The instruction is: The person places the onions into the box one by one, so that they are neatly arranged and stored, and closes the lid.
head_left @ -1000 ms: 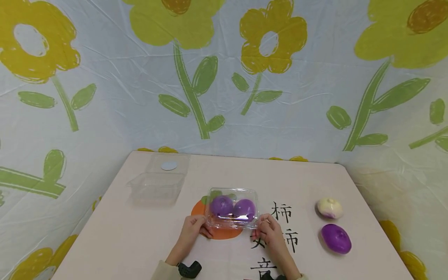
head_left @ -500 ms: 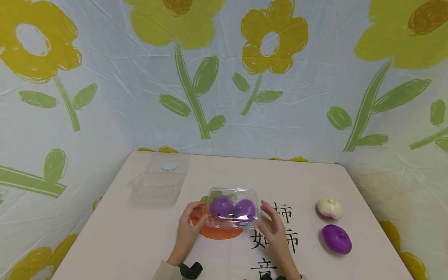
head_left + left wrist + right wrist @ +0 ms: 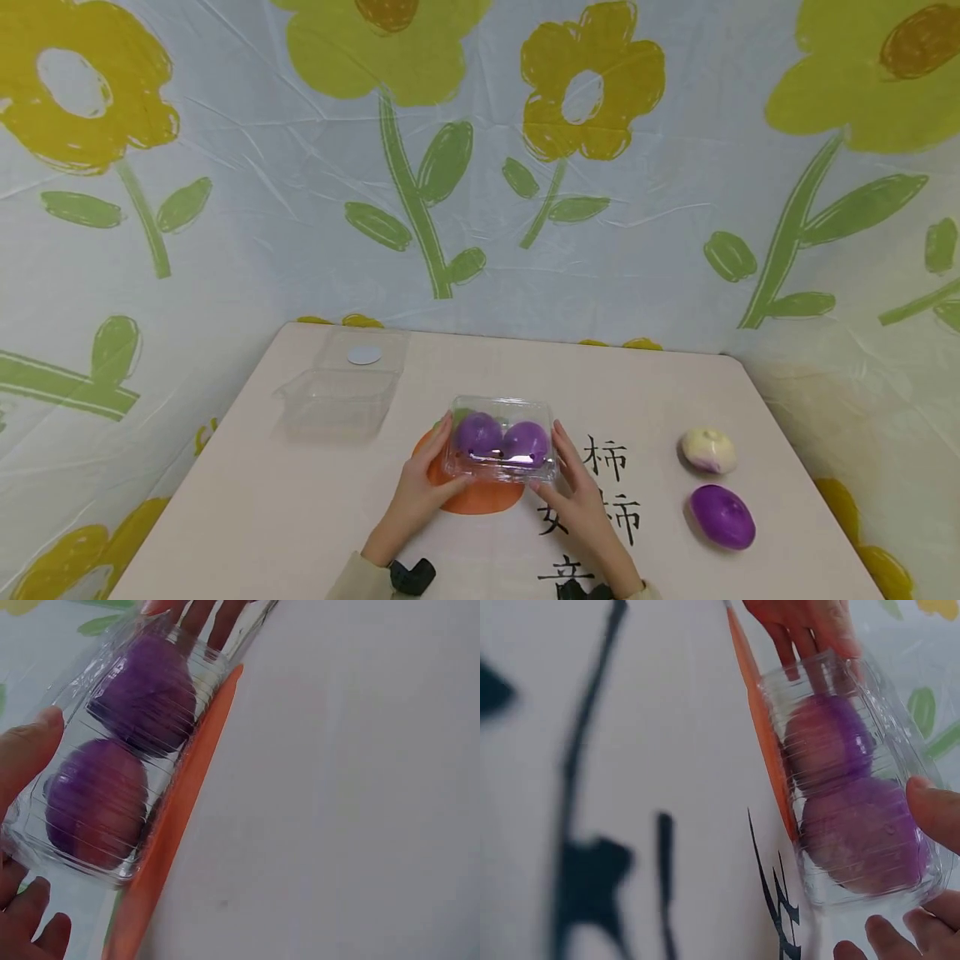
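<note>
A closed clear plastic clamshell box [image 3: 491,473] holds two purple onions [image 3: 478,435] side by side, in the middle of the table. My left hand [image 3: 420,485] grips its left end, thumb at the front edge and fingers along the side. At the opposite end my right hand [image 3: 583,498] holds the box the same way. Both wrist views show the ribbed box wall [image 3: 161,776] above the printed orange fruit, with a thumb [image 3: 934,814] on the lid side and fingertips around the ends.
An open clear plastic box [image 3: 337,400], lid tipped back, stands at the back left. To the right lie a pale, purple-tinged onion [image 3: 708,450] and a purple onion [image 3: 722,517]. The tablecloth [image 3: 247,508] carries black characters; a flowered curtain surrounds the table.
Both hands have shifted from the box's front corners to grip its two ends, thumbs now at the front edge. The box has moved slightly upward in the head view.
</note>
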### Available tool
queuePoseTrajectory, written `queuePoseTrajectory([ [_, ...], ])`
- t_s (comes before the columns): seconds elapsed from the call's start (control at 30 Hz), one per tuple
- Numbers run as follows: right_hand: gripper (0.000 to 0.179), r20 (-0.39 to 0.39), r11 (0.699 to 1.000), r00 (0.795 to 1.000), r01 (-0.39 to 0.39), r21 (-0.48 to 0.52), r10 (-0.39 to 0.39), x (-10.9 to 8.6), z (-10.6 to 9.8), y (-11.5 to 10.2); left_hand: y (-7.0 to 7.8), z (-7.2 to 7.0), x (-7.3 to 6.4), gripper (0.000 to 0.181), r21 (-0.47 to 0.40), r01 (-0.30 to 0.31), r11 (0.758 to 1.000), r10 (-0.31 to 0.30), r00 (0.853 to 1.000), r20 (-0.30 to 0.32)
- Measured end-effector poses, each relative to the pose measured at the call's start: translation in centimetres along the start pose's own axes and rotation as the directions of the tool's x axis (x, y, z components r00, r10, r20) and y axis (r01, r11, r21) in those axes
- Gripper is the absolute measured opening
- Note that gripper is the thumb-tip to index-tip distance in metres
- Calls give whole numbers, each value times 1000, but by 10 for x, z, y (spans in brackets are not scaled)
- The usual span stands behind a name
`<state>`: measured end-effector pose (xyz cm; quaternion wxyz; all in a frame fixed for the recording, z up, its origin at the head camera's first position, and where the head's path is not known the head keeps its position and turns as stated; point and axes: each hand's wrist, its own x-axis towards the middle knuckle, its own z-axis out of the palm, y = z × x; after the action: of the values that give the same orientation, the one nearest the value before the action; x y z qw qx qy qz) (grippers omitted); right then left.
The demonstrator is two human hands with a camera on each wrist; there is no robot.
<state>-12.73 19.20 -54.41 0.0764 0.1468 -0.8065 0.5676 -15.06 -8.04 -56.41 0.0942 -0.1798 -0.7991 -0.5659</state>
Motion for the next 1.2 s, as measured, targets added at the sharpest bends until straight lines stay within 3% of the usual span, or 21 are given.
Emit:
queuePoseTrajectory([
  [0.13, 80, 7, 1000, 1000, 16, 12, -16, 12, -1, 5, -3, -1, 13, 91, -14, 15, 1000, -15, 999, 32],
  [0.27, 80, 15, 999, 1000, 21, 43, -21, 25, -3, 12, -6, 0, 26, 89, -16, -5, 1000, 6, 1000, 22],
  [0.43, 79, 23, 996, 1000, -6, 89, 4, 43, -6, 18, 8, -3, 44, 85, -32, -67, 997, 67, 998, -2],
  [0.57, 80, 18, 994, 999, -36, 103, 35, 57, -7, 22, 14, -9, 58, 83, -46, -65, 997, 66, 998, 16],
  [0.97, 78, 20, 977, 996, -86, 197, 84, 107, -9, 33, -7, -13, 102, 84, -104, -35, 994, 41, 998, 53],
  [1.2, 76, 51, 968, 988, -151, 198, 144, 129, -15, 11, -16, -15, 126, 83, -190, 20, 982, -3, 996, 90],
])
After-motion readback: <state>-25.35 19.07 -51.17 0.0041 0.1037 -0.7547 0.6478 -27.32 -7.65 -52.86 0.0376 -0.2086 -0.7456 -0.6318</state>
